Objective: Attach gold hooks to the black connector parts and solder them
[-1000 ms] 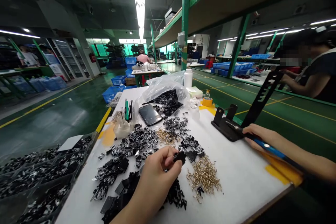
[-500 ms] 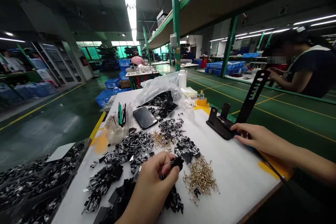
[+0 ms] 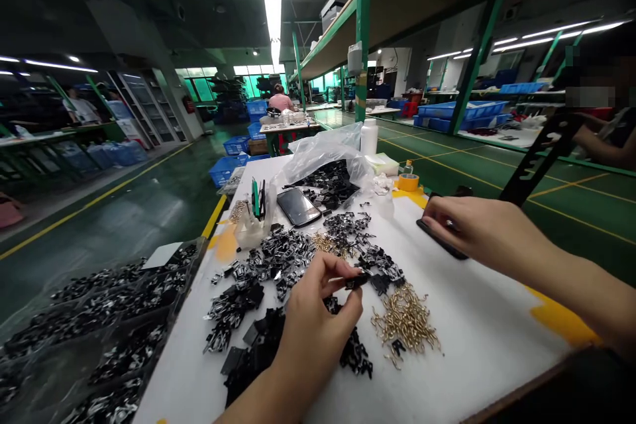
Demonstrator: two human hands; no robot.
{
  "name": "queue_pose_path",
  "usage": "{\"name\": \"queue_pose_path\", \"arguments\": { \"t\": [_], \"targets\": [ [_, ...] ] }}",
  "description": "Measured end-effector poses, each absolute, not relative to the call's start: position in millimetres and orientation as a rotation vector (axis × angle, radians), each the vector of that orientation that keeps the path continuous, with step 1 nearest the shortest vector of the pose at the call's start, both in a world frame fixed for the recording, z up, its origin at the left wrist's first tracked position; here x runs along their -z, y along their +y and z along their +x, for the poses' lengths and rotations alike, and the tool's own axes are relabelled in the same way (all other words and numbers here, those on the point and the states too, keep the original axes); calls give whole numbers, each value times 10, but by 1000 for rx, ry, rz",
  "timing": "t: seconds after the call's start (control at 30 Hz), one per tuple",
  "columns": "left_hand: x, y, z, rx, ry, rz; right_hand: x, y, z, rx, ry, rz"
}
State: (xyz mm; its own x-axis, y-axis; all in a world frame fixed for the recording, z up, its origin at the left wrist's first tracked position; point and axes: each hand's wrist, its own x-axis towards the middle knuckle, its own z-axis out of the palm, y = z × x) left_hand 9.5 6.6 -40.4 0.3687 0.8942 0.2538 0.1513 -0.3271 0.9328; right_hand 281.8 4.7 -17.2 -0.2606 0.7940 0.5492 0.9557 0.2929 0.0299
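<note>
My left hand [image 3: 322,318] pinches a small black part [image 3: 356,279] between thumb and fingers, above the middle of the white table [image 3: 477,331]. Just below and beside it lie black parts [image 3: 355,351] and a heap of gold-coloured hook-shaped pieces [image 3: 407,319]. My right hand [image 3: 477,225], its fingers curled together, is over the base of a black stand [image 3: 442,242] with a slotted upright [image 3: 539,159]. A small shiny bit shows by its fingers; what they hold is hidden.
Piles of black-and-silver clips [image 3: 283,252], a phone [image 3: 298,207], a plastic bag [image 3: 328,142] of black parts and yellow tape [image 3: 408,182] are on the table. Trays of parts [image 3: 109,318] stand at left. A co-worker [image 3: 611,126] sits beyond the stand at right.
The camera view has turned left. My right hand has moved from the stand's near side across its base, and its fingers have closed. My left hand still pinches the black part.
</note>
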Motion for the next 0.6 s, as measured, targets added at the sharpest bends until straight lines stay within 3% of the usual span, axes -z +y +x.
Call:
{"name": "queue_pose_path", "arguments": {
  "t": [0.13, 0.27, 0.6],
  "targets": [
    [408, 30, 85, -1124, 873, 1835, 28, 176, 2185, 316, -2266, -986],
    [408, 30, 82, -1160, 854, 1881, 271, 155, 1950, 176, -2249, -634],
    [393, 18, 99, -1082, 796, 1828, 452, -10, 1935, -140, -2256, -723]
  ]
}}
